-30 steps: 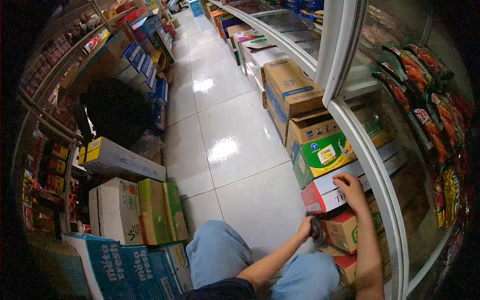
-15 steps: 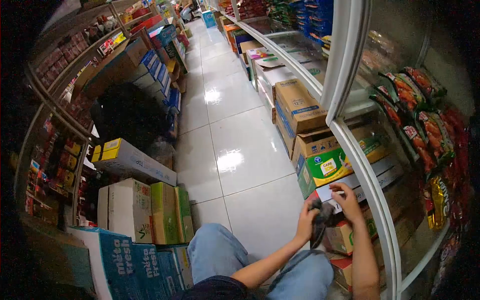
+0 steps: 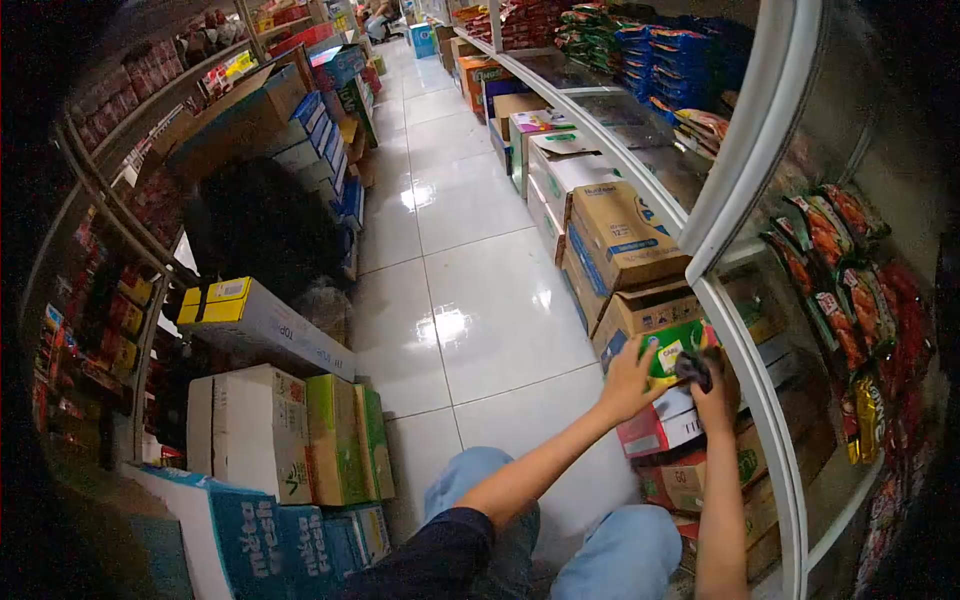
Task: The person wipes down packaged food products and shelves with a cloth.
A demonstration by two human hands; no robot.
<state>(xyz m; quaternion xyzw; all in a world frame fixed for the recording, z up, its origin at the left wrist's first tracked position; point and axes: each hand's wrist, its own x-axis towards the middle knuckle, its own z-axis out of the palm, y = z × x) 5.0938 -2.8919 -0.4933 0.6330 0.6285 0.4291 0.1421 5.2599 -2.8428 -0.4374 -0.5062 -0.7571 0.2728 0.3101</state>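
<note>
At the right of the view, in front of the stacked boxes, my right hand is closed on a crumpled dark cloth-like item. Just to its left my left hand is raised with its fingers apart, holding nothing, near the green and yellow face of a carton. Below both hands lies a white and red box. What exactly the dark item is cannot be made out.
The glass shelf's white frame stands close right of my right arm. A brown carton sits beyond my hands. Along the left are a yellow-ended box, a white carton and a blue box. Far down the aisle a person crouches.
Both hands have moved up and forward toward the green carton. The dark item, earlier at my left hand, is now in my right hand, and my left hand has let go.
</note>
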